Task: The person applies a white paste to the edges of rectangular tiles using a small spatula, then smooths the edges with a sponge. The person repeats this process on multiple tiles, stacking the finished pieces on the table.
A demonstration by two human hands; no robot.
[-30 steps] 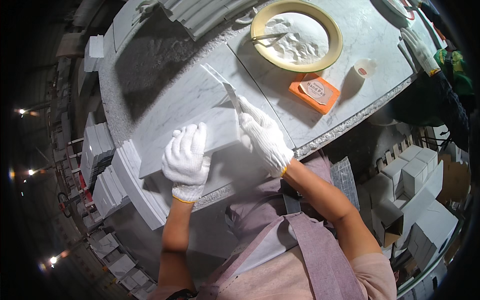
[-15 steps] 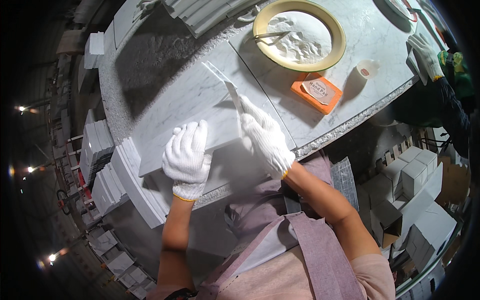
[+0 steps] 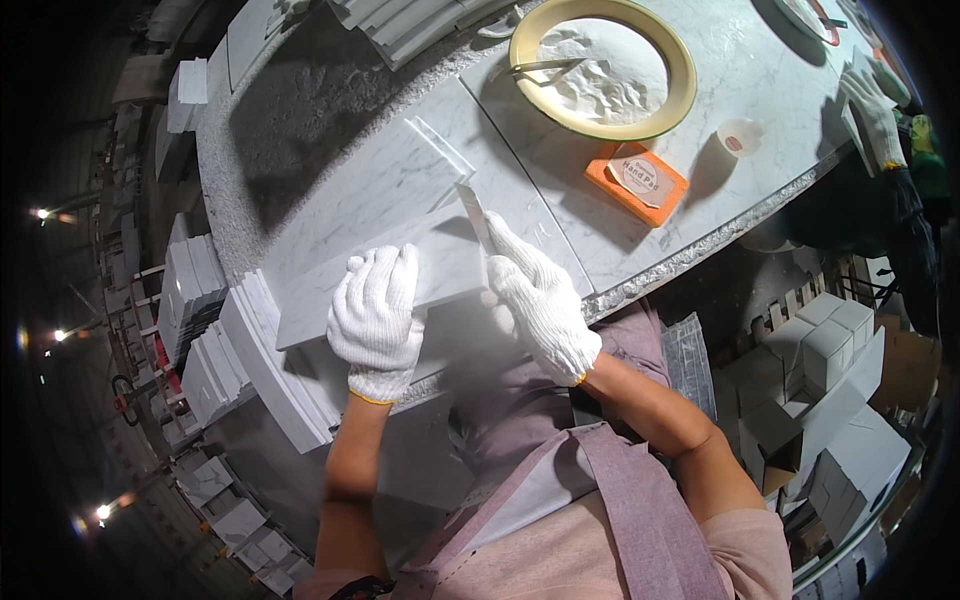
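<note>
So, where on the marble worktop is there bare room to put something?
One bare patch lies between the round yellow bowl, the translucent cup and the red-rimmed dish; a narrower one between the rectangular orange pad and the near worktop edge. It is crowded around the white-gloved left hand, pale marble slab and stacked white slabs.

Left of and below the orange pad [image 3: 638, 185], the lower fingers of the right hand [image 3: 545, 305] blur, and whether the pale strip [image 3: 473, 213] at its fingertips is a separate piece or an edge of the slab [image 3: 440, 265] cannot be told; farther left, the left hand [image 3: 377, 320] hides part of the slab's near edge. Above the pad, the top edge clips the yellow basin [image 3: 683, 80], and up to its left some stacked slabs [image 3: 410, 30]. Right of the pad, a co-worker's sleeve [image 3: 905, 225] fades into darkness.
</note>
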